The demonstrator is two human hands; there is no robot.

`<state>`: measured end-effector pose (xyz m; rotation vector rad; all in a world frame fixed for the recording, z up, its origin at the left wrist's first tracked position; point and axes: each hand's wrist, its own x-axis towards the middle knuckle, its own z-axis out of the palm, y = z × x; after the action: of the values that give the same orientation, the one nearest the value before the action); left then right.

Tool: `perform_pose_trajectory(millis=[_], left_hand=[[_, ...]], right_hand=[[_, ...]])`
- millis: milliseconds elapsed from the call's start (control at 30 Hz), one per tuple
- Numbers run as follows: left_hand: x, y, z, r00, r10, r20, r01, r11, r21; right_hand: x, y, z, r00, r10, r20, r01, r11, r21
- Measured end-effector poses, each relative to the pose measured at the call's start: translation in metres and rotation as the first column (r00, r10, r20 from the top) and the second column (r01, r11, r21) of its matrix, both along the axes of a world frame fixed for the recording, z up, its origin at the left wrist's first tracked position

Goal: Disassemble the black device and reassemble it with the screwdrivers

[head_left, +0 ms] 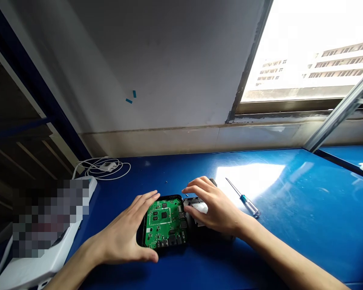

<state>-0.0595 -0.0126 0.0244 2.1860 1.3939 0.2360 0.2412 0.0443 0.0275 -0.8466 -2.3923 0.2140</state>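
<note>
A green circuit board (166,217) sits in a shallow black case (185,230) on the blue table. My left hand (124,229) spans the case's left side, fingers at its far corner and thumb along its near edge. Just right of the case lies a second black part with a pale metallic plate (201,208). Over that part hovers or rests my right hand (213,201), its thumb and fingers apart; whether it touches cannot be made out. A tiny screw-like piece (186,195) shows below its fingertips. Its palm and wrist hide much of the second part.
A screwdriver (244,199) with a teal, clear handle lies to the right, in front of a sunlit patch. A white stand with a blurred screen (92,183) is at left. Behind it lies a coiled white cable (121,176). A small screw (166,181) lies beyond the case.
</note>
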Motion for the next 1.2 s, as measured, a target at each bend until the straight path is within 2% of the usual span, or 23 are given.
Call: perform_pose_trajectory(millis=[67,167,433,733,1000,1200], left_hand=[[-0.005,-0.001,-0.006,1.000,-0.004,0.026,0.004,1.000,0.001],[-0.006,-0.003,-0.010,1.000,0.009,0.024,-0.009,1.000,-0.007],[0.001,-0.002,-0.006,0.999,0.024,0.023,-0.024,1.000,-0.007],[-0.002,0.001,-0.020,0.999,0.027,0.025,-0.028,0.997,0.067],[0.001,0.001,-0.016,0.998,0.059,-0.022,-0.059,0.998,-0.006],[-0.005,0.001,-0.028,0.994,0.052,0.095,-0.057,0.997,0.052]], right_hand=[[-0.001,-0.004,0.005,0.995,0.085,0.047,-0.083,0.996,-0.042],[-0.001,-0.008,0.010,0.978,0.148,0.146,-0.135,0.986,-0.094],[-0.002,-0.013,0.008,0.936,0.143,0.321,-0.087,0.979,-0.184],[-0.007,-0.015,0.004,0.958,0.174,0.229,-0.097,0.945,-0.314],[-0.011,-0.018,0.002,0.972,0.186,0.141,-0.130,0.934,-0.334],[-0.011,-0.019,-0.001,0.973,0.171,0.155,-0.107,0.929,-0.355]])
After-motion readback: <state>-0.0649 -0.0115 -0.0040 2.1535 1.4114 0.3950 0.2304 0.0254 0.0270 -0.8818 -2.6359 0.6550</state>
